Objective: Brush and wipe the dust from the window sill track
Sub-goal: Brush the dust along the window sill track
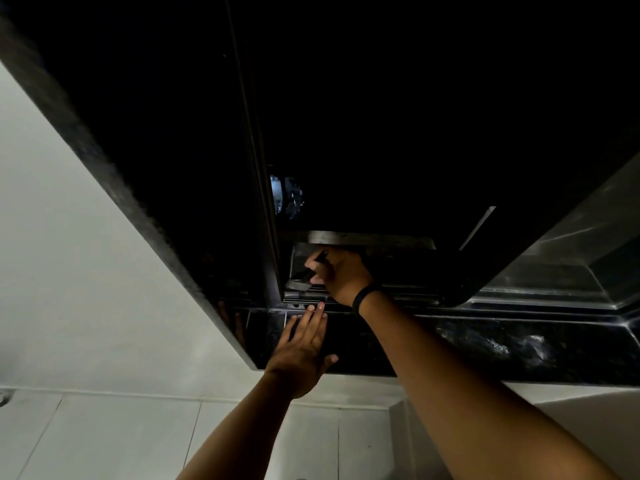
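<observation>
The window sill point(485, 344) is a dark polished stone slab, speckled and glossy, with a straight front edge above pale wall tiles point(114, 434). Along its back edge runs the metal track point(381, 301), thin parallel rails that catch a little light. The dark window frame point(273, 237) stands upright at the left end of the track, and the glass beyond is almost black, so most of the opening is hard to make out.

The right hand point(341, 275) reaches over the sill's back edge, wrist bent down, a black band point(363, 299) around it. Its fingers are clenched around the dark handle of a small brush point(304, 277), whose flat bristle end rests at the track just beside the frame; the bristles blur into the shadow.

The left hand point(301, 351) lies flat on the sill near its left corner, palm down, fingers released and stretched forward, the tips touching the back edge by the track.
</observation>
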